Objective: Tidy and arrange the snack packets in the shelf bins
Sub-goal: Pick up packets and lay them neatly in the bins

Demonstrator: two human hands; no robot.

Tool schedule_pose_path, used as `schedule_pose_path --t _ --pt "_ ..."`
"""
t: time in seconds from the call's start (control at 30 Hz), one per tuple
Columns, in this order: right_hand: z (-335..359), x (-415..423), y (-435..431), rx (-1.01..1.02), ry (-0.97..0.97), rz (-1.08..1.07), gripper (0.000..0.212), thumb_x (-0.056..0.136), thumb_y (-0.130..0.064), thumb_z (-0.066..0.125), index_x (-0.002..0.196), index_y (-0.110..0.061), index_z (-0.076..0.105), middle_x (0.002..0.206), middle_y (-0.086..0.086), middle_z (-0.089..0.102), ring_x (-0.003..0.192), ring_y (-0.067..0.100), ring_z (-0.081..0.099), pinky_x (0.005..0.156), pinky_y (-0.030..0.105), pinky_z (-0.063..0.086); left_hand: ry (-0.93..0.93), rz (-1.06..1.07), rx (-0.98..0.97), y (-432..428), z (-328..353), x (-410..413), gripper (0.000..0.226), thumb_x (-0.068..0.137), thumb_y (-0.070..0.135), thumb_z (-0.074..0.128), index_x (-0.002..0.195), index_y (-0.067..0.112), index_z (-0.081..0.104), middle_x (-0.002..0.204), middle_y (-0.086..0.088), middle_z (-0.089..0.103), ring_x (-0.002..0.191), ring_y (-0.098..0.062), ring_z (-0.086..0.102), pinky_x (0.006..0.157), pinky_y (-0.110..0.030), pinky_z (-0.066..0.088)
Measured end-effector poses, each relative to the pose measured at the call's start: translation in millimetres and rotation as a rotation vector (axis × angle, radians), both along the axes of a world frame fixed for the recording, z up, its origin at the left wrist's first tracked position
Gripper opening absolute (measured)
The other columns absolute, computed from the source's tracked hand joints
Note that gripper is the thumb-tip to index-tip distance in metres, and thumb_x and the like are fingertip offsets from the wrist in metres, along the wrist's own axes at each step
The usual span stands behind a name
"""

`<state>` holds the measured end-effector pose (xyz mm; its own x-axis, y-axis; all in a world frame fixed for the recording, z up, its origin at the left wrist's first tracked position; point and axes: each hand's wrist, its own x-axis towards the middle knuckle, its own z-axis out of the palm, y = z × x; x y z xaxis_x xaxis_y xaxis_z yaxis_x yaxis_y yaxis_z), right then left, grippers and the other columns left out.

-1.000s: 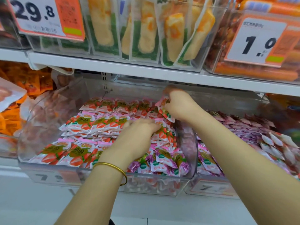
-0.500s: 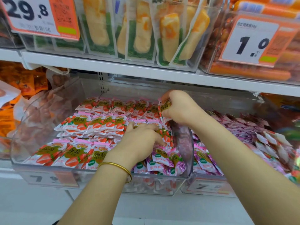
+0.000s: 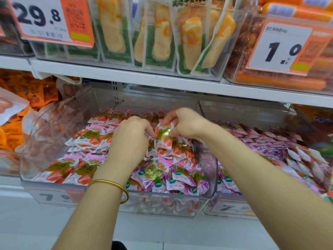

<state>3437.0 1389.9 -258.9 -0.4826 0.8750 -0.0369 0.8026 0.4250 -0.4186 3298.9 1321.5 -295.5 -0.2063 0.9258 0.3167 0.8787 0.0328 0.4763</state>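
Note:
A clear plastic bin (image 3: 115, 197) on the lower shelf holds rows of strawberry snack packets (image 3: 86, 138) and, at its front right, purple grape packets (image 3: 182, 177). My right hand (image 3: 185, 123) pinches a strawberry packet (image 3: 163, 136) by its top edge and holds it upright above the pile. My left hand (image 3: 129, 139) is curled down into the packets just left of it, fingertips hidden among them; I cannot see whether it grips one. A gold bangle (image 3: 110, 186) circles that wrist.
A second clear bin (image 3: 232, 208) to the right holds purple and white packets (image 3: 270, 141). The white shelf (image 3: 162, 82) above carries yellow-and-green pouches (image 3: 158, 33), orange sausages (image 3: 281, 82) and price tags. Orange packets (image 3: 16, 109) fill the left bin.
My right hand has lifted one strawberry packet clear and brought it left toward the middle. My left hand moved back and up into the pile beside it.

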Motion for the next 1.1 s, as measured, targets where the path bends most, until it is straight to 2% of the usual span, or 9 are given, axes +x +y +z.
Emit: schedule_pose_path --t 0.1,0.17,0.27,0.43,0.6,0.7,0.8,0.97,1.1 --pt "-13 -2 5 0.155 -0.219 0.013 0.042 0.084 0.0 0.058 0.122 -0.016 0.058 0.121 0.004 0.059 0.108 0.023 0.057 0.087 0.027 0.047 0.014 -0.026 -0.01 1 -4 -1 0.047 0.078 -0.014 0.043 0.101 0.017 0.069 0.125 -0.006 0.055 0.116 -0.027 0.05 0.097 -0.042 0.042" --pt "-12 2 4 0.221 -0.194 -0.013 0.046 0.084 0.003 0.054 0.126 -0.016 0.055 0.128 0.008 0.056 0.116 0.026 0.055 0.095 0.035 0.047 0.055 -0.133 -0.011 2 -8 2 0.053 0.076 -0.015 0.043 0.109 0.018 0.068 0.128 -0.004 0.056 0.122 -0.027 0.047 0.1 -0.043 0.04" --pt "0 16 -7 0.307 -0.083 0.003 0.044 0.083 0.004 0.054 0.121 -0.017 0.059 0.123 0.005 0.06 0.112 0.022 0.057 0.094 0.033 0.047 0.163 -0.318 -0.033 0 -12 13 0.063 0.076 -0.015 0.041 0.121 0.022 0.062 0.136 -0.001 0.052 0.128 -0.024 0.041 0.104 -0.042 0.035" --pt "13 70 -47 0.339 0.174 -0.02 0.032 0.082 0.0 0.06 0.104 -0.022 0.068 0.089 -0.011 0.059 0.072 0.001 0.051 0.069 0.004 0.035 0.213 -0.343 -0.095 11 -24 16 0.043 0.078 0.001 0.052 0.11 0.025 0.068 0.118 -0.007 0.065 0.115 -0.028 0.053 0.095 -0.04 0.044" --pt "2 155 -60 0.345 0.399 -0.283 0.029 0.082 0.003 0.061 0.088 -0.025 0.067 0.076 -0.02 0.06 0.065 -0.01 0.054 0.061 0.002 0.038 0.044 -0.26 0.23 8 -2 50 0.052 0.068 -0.003 0.039 0.106 0.015 0.069 0.11 -0.008 0.067 0.106 -0.03 0.058 0.096 -0.039 0.044" --pt "-5 202 -55 0.359 0.315 -0.449 0.024 0.084 0.003 0.06 0.091 -0.018 0.068 0.078 -0.011 0.064 0.065 -0.008 0.055 0.062 0.005 0.037 -0.068 -0.373 0.408 -7 21 93 0.051 0.067 0.005 0.034 0.104 0.013 0.067 0.107 -0.002 0.065 0.104 -0.02 0.056 0.096 -0.026 0.038" --pt "-9 230 -50 0.274 0.15 -0.519 0.019 0.085 -0.002 0.06 0.096 -0.014 0.069 0.088 -0.002 0.065 0.08 0.009 0.058 0.074 0.017 0.039 -0.082 -0.563 0.41 -14 21 137 0.046 0.07 0.004 0.035 0.102 0.013 0.067 0.107 0.0 0.064 0.103 -0.012 0.052 0.095 -0.022 0.036" --pt "-21 251 -43 0.127 -0.211 -0.469 0.012 0.079 -0.012 0.065 0.084 -0.023 0.069 0.09 0.0 0.07 0.092 0.019 0.064 0.081 0.027 0.049 -0.089 -0.646 0.299 -4 8 179 0.043 0.072 0.0 0.04 0.101 0.015 0.069 0.111 0.0 0.061 0.106 -0.013 0.053 0.093 -0.015 0.033" --pt "-26 255 -42 0.068 -0.244 -0.338 0.031 0.076 -0.02 0.072 0.106 -0.016 0.066 0.108 0.0 0.064 0.1 0.018 0.057 0.082 0.027 0.043 -0.109 -0.619 0.261 2 5 192 0.041 0.076 -0.002 0.041 0.099 0.016 0.07 0.107 0.006 0.057 0.102 -0.002 0.047 0.088 0.0 0.027"
